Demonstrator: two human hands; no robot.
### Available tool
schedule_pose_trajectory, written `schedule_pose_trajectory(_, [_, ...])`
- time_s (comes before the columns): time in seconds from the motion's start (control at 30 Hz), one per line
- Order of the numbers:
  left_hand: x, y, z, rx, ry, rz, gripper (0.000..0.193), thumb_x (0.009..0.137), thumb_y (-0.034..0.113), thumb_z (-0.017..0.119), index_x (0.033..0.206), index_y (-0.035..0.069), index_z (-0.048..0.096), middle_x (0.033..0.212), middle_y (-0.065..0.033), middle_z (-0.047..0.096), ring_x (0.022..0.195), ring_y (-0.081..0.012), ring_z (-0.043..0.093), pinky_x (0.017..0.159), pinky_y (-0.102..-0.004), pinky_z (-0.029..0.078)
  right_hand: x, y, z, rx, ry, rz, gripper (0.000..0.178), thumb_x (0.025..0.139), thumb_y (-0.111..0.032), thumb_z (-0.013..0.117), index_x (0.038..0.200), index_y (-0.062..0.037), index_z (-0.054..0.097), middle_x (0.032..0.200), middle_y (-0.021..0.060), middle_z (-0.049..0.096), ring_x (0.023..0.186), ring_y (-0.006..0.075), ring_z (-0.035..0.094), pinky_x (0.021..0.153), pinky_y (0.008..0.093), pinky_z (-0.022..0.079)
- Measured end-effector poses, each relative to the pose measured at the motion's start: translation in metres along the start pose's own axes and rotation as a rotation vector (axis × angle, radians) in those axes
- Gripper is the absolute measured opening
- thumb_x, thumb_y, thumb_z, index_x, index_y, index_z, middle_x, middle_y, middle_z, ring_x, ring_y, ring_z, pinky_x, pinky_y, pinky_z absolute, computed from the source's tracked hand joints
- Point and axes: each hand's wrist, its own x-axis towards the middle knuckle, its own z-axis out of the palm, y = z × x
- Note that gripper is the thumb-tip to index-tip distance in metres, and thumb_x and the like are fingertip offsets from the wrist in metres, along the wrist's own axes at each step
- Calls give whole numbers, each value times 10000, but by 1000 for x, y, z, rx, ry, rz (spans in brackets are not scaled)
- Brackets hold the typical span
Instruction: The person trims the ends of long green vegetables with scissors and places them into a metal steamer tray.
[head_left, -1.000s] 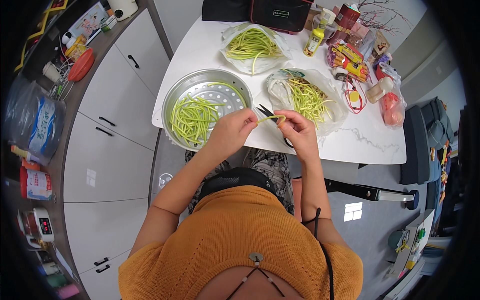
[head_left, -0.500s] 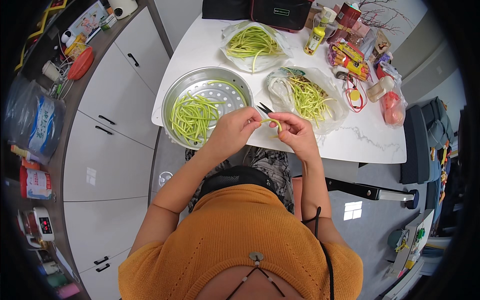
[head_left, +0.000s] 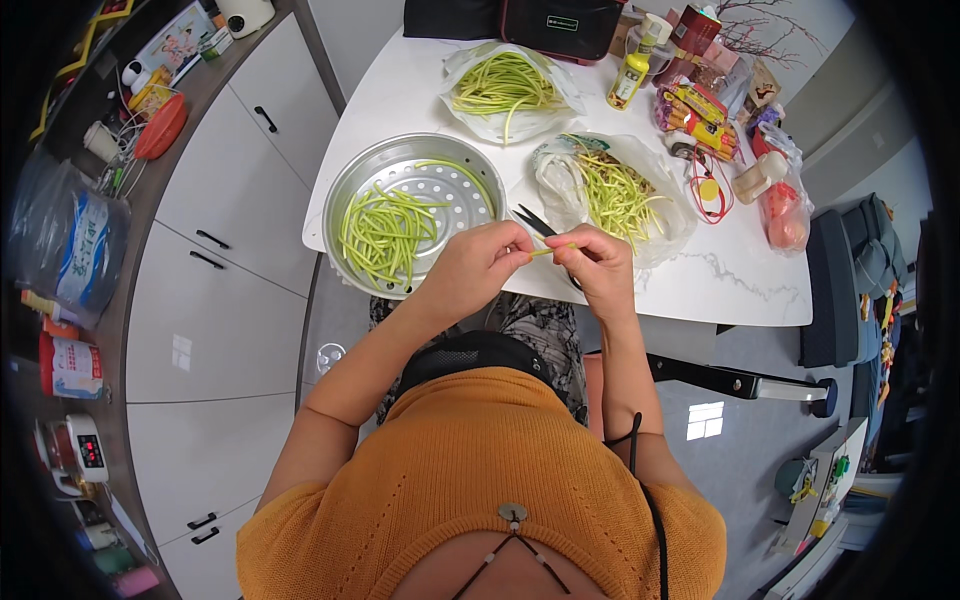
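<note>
A short piece of green stem [head_left: 541, 251] is stretched between my hands above the table's front edge. My left hand [head_left: 474, 268] pinches one end, and my right hand [head_left: 601, 270] has the other between thumb and fingers. Black scissors [head_left: 531, 219] show just behind the right hand, which partly covers them; whether it touches them I cannot tell. To the left stands a round metal steamer pan [head_left: 337, 215] with a perforated bottom, holding a heap of cut green stems [head_left: 385, 238]. An open plastic bag [head_left: 556, 178] behind my right hand contains pale green stem pieces [head_left: 618, 200].
Long green stems [head_left: 508, 84] fill another bag at the back of the white table [head_left: 745, 285]. A yellow bottle [head_left: 630, 78], snack packets [head_left: 697, 118], a red cord [head_left: 712, 205] and a bag of round reddish things [head_left: 786, 222] occupy the right side. White cabinets [head_left: 220, 310] line the left.
The stem, bent before, is now straighter between my fingers. My right hand has turned slightly and more of the scissors shows beside it. The pan and bags stay put.
</note>
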Motion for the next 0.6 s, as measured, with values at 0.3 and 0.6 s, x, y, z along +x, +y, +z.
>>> schedule_pose_trajectory(0.3, [1, -11, 6, -294, -21, -161, 81, 868, 71, 597, 930, 27, 569, 764, 26, 577, 643, -26, 508, 558, -173, 409, 0, 1, 10, -54, 217, 53, 159, 757, -12, 723, 910, -8, 679, 691, -34, 591, 593, 15, 478, 564, 158, 378])
schedule_pose_trajectory(0.6, [2, -14, 4, -537, -8, -268, 164, 896, 92, 556, 1049, 32, 558, 843, 5, 592, 662, -28, 508, 533, -160, 412, 2, 1, 9, -359, 193, -154, 119, 843, -68, 627, 935, 1, 654, 804, 59, 630, 675, 121, 563, 593, 236, 437])
